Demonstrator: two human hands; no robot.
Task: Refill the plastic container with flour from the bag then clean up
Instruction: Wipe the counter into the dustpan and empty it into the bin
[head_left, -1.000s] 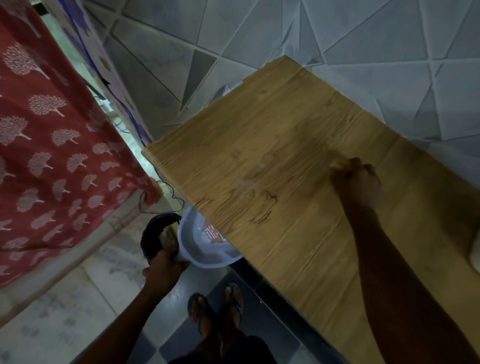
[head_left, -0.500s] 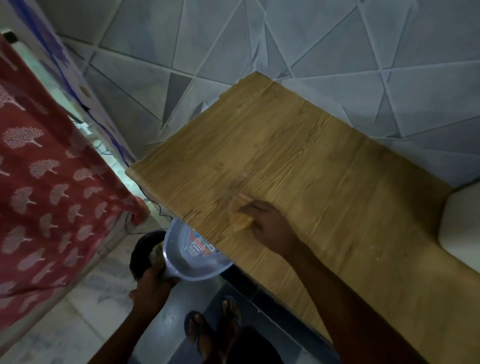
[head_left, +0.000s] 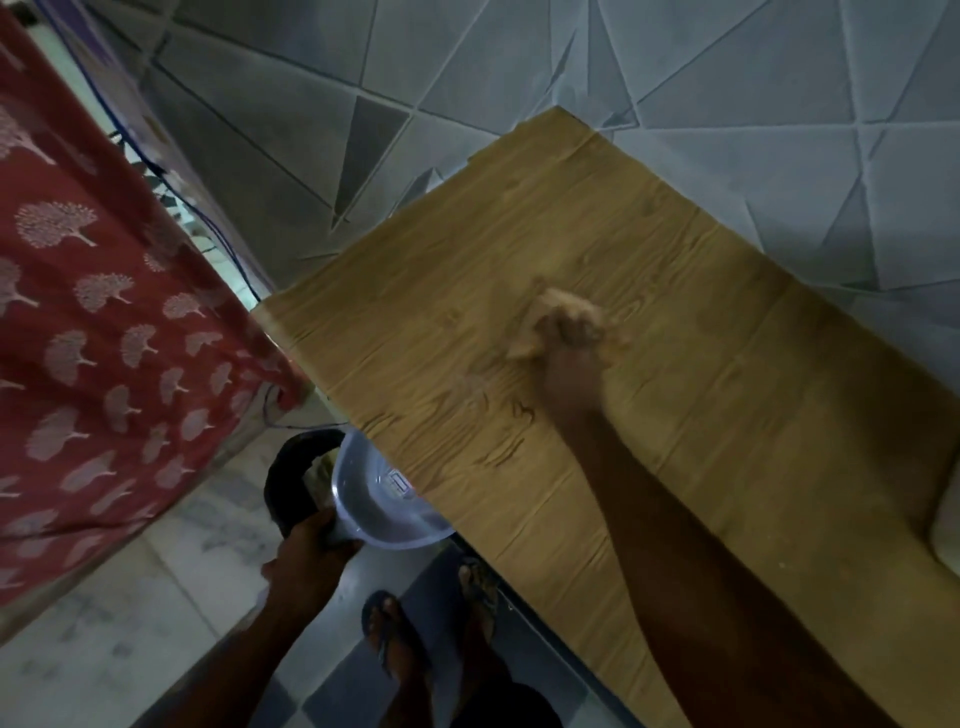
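Observation:
My right hand (head_left: 569, 358) presses a crumpled tan cloth (head_left: 563, 306) flat on the wooden table top (head_left: 727, 415), near its middle. My left hand (head_left: 306, 561) grips the rim of a clear plastic bowl (head_left: 384, 499) with a label inside, held just below the table's near left edge. The bowl's far side is hidden under the table edge. A few pale specks lie on the wood near the right.
A black round bin (head_left: 293, 478) stands on the floor right behind the bowl. A red patterned cloth (head_left: 93, 338) hangs at the left. A grey tiled wall (head_left: 727, 78) backs the table. A white object (head_left: 948, 525) sits at the table's right edge. My sandalled feet (head_left: 431, 623) stand below.
My right hand with the cloth swept toward the near left edge, then moved back toward the table's middle. The left hand has kept the bowl under the edge.

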